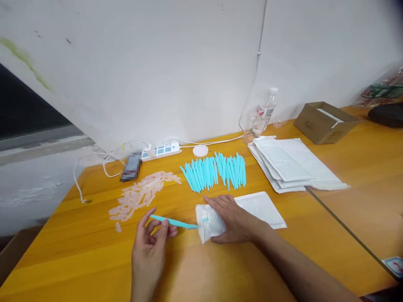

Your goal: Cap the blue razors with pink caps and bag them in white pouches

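My left hand (150, 247) pinches a thin turquoise stick (174, 222), whose tip points into the open mouth of a white padded bag (208, 223). My right hand (231, 219) grips that bag and holds its mouth open on the wooden table (94, 260). Behind the hands lies a row of several more turquoise sticks (214, 171). A scatter of several pale clear caps (140, 193) lies to the left of them.
A stack of white padded bags (289, 165) lies at the right, one flat bag (262, 207) under my right forearm. A power strip (161, 150), white puck (200, 151), dark phone (131, 167), water bottle (265, 113) and cardboard box (325, 121) stand along the back.
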Demonstrator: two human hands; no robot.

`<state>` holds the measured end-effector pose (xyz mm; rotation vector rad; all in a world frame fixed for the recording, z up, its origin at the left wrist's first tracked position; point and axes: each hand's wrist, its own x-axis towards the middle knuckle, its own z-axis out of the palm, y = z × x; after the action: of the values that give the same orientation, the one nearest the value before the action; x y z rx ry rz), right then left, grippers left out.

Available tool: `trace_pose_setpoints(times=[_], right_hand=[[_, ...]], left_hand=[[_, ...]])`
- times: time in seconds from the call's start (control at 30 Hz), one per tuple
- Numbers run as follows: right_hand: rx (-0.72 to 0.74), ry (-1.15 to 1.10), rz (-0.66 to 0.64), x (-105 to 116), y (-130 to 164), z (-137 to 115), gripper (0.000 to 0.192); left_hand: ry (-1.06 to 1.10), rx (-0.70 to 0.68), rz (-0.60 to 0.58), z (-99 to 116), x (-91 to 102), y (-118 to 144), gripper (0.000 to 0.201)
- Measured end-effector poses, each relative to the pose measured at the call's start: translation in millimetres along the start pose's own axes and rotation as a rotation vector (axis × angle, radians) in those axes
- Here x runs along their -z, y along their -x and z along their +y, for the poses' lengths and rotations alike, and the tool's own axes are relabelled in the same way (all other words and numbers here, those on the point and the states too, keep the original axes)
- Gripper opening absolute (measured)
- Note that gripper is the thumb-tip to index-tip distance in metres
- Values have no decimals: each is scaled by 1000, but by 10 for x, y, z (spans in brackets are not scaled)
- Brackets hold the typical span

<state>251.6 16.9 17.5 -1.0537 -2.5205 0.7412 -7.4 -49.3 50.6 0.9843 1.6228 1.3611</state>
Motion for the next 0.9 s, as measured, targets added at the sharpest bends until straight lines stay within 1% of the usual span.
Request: trace_pose_setpoints(times=[0.03,0.07,0.13,0.17,0.2,0.27,0.3,0.33,0.37,0.4,0.43,0.47,0.5,0.53,0.57,0.6,0.63,0.67,0.73,0.77,0.83,0.9], right_hand=[[-9,-3,-1,2,1,-5,112],[-18,-8,-3,4,1,-12,112],[-28,-21,-4,5,-2,-28,114],[-26,-28,0,2,-6,-37,114],[-21,-35,8,-4,-12,-47,114],[1,-48,21,-20,-23,-62,112],[12,-52,25,-28,-28,-67,111],[19,-59,29,-33,-30,-68,110],[21,-69,37,-34,-30,-68,110],[21,-88,50,-30,-27,-68,110],[17,-118,66,-21,-23,-70,110],[11,-160,83,-6,-18,-78,110],[2,-212,103,13,-15,-96,111],[-11,-265,130,36,-16,-127,113],[-28,-316,168,62,-22,-172,114],[-46,-363,224,91,-33,-232,114],[-64,-403,293,122,-49,-304,114],[-76,-437,372,156,-66,-385,116],[-80,-483,508,229,-94,-549,123],[-79,-492,551,266,-100,-620,128],[-73,-485,593,332,-91,-717,137],[-67,-474,605,375,-52,-746,141]], left_hand=[[21,49,21,-63,-15,-59,72],[27,91,17,-136,-54,-96,71],[4,144,-29,-269,-193,-101,63],[-32,140,-66,-311,-283,-74,56],[-94,102,-121,-332,-378,-32,48],[-286,-69,-264,-316,-554,69,31],[-388,-176,-337,-289,-621,115,27],[-469,-269,-394,-262,-667,154,28],[-514,-327,-425,-242,-689,183,29],[-522,-342,-422,-233,-687,203,28],[-493,-318,-377,-239,-666,218,26],[-436,-264,-302,-257,-632,232,25],[-360,-187,-222,-280,-591,247,31],[-272,-100,-163,-302,-552,266,44],[-180,-21,-139,-313,-519,291,59],[-92,35,-158,-305,-495,321,71],[-19,58,-200,-272,-480,353,81],[26,47,-241,-212,-472,384,88],[27,-55,-273,-23,-467,429,95],[-9,-116,-268,95,-464,440,94],[-101,-227,-281,335,-460,447,87],[-180,-319,-338,529,-470,445,80]])
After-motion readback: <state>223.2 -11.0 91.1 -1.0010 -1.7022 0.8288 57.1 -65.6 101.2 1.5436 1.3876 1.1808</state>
